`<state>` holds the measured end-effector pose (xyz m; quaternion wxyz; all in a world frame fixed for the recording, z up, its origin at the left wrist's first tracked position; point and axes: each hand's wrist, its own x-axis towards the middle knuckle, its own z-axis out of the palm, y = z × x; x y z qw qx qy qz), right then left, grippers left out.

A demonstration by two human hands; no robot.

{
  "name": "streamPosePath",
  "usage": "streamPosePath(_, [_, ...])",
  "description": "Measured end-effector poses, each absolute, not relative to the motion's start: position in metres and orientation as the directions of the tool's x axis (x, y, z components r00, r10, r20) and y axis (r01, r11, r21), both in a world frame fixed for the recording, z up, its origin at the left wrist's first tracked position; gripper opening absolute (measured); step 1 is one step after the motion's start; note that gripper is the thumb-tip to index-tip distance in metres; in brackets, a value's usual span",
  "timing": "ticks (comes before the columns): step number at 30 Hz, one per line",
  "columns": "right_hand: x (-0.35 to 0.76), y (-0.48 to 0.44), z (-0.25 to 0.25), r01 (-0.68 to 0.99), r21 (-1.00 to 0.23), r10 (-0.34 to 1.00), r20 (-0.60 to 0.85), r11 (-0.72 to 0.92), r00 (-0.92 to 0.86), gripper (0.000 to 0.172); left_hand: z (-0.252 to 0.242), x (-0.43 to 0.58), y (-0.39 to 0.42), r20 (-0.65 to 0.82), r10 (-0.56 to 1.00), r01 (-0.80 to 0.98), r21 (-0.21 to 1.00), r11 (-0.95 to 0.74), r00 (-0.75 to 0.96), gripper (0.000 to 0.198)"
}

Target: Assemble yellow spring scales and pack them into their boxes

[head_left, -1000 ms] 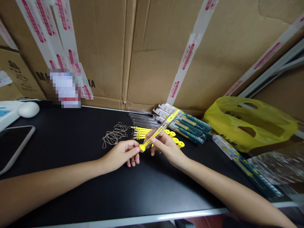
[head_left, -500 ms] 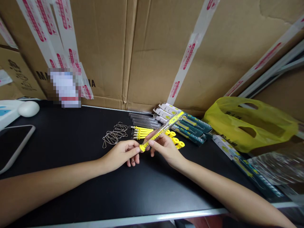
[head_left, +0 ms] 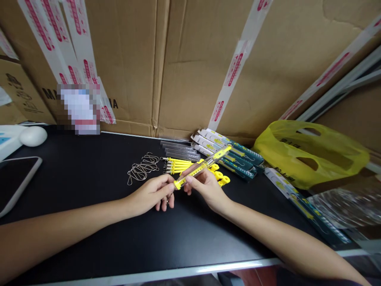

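Observation:
A clear-tubed spring scale with yellow end pieces is held slantwise above the black table, its upper end pointing to the far right. My right hand is closed round the middle of the tube, thumb on top. At the lower yellow end, my left hand pinches with thumb and forefinger, its other fingers curled below. Just beyond my hands lie several yellow spring inserts, partly hidden by the scale and my right hand. Several clear tubes lie behind them, and a tangle of metal hooks is to the left.
Several printed boxes are stacked at the back right, with another box nearer. Beside them are a yellow plastic bag and clear plastic wrap. A phone lies left. Tall cardboard closes off the back.
The scale's upper end has dipped slightly and the tube seems turned, its markings facing up more. Both hands keep their hold. The whole view has shifted a little.

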<state>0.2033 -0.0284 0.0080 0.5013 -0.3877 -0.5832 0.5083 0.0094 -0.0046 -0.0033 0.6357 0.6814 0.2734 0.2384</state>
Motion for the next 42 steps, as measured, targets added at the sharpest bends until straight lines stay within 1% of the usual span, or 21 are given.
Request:
streamPosePath(4, [0.203, -0.025, 0.005, -0.043, -0.981, 0.965, 0.192, 0.187, -0.176, 0.027, -0.002, 0.010, -0.007, -0.061, 0.624, 0.058, 0.998, 0.026, 0.779, 0.041])
streamPosePath(7, [0.202, -0.024, 0.003, -0.008, -0.976, 0.964, 0.217, 0.218, -0.152, 0.025, -0.003, 0.011, -0.007, -0.075, 0.639, 0.022, 0.996, 0.090, 0.766, 0.039])
streamPosePath(11, [0.201, -0.025, 0.003, 0.007, -0.972, 0.957, 0.231, 0.235, -0.175, 0.024, -0.005, 0.012, -0.006, -0.088, 0.643, 0.012, 0.993, 0.122, 0.761, 0.035])
streamPosePath(20, [0.199, -0.027, 0.002, 0.018, -0.970, 0.957, 0.235, 0.242, -0.169, 0.026, -0.004, 0.010, -0.011, -0.043, 0.633, 0.012, 0.999, 0.053, 0.773, 0.037])
streamPosePath(25, [0.198, -0.029, 0.004, 0.045, -0.974, 0.958, 0.210, 0.222, -0.198, 0.026, -0.003, 0.010, -0.010, -0.057, 0.641, 0.031, 0.998, 0.052, 0.765, 0.033])
streamPosePath(28, [0.197, -0.031, 0.003, 0.055, -0.976, 0.957, 0.193, 0.209, -0.218, 0.028, -0.002, 0.011, -0.010, -0.062, 0.662, 0.054, 0.998, 0.032, 0.747, 0.039])
streamPosePath(32, [0.196, -0.030, 0.002, 0.059, -0.974, 0.942, 0.194, 0.217, -0.273, 0.026, -0.001, 0.013, -0.014, -0.005, 0.699, 0.044, 0.998, -0.038, 0.715, 0.043])
streamPosePath(35, [0.203, -0.025, 0.009, 0.149, -0.953, 0.916, 0.200, 0.264, -0.347, 0.024, -0.003, 0.013, -0.014, 0.017, 0.726, -0.016, 1.000, -0.008, 0.688, 0.040])
streamPosePath(37, [0.214, -0.019, 0.021, 0.298, -0.897, 0.891, 0.186, 0.325, -0.414, 0.019, -0.005, 0.013, -0.012, 0.018, 0.753, -0.060, 0.998, 0.028, 0.658, 0.037])
streamPosePath(38, [0.222, -0.016, 0.029, 0.401, -0.839, 0.877, 0.169, 0.367, -0.450, 0.016, -0.006, 0.013, -0.010, 0.020, 0.771, -0.082, 0.996, 0.041, 0.636, 0.036])
streamPosePath(39, [0.230, -0.013, 0.036, 0.510, -0.751, 0.864, 0.159, 0.420, -0.478, 0.017, -0.006, 0.012, -0.009, 0.022, 0.790, -0.104, 0.993, 0.053, 0.613, 0.034])
streamPosePath(40, [0.240, -0.010, 0.044, 0.626, -0.626, 0.861, 0.155, 0.465, -0.485, 0.019, -0.007, 0.012, -0.007, 0.022, 0.805, -0.125, 0.990, 0.064, 0.593, 0.033])
streamPosePath(41, [0.249, -0.007, 0.051, 0.736, -0.463, 0.863, 0.164, 0.495, -0.478, 0.018, -0.007, 0.011, -0.006, 0.021, 0.817, -0.141, 0.987, 0.074, 0.576, 0.033])
streamPosePath(42, [0.258, -0.005, 0.056, 0.822, -0.289, 0.872, 0.154, 0.490, -0.465, 0.013, -0.006, 0.011, -0.005, 0.018, 0.824, -0.152, 0.985, 0.083, 0.567, 0.033])
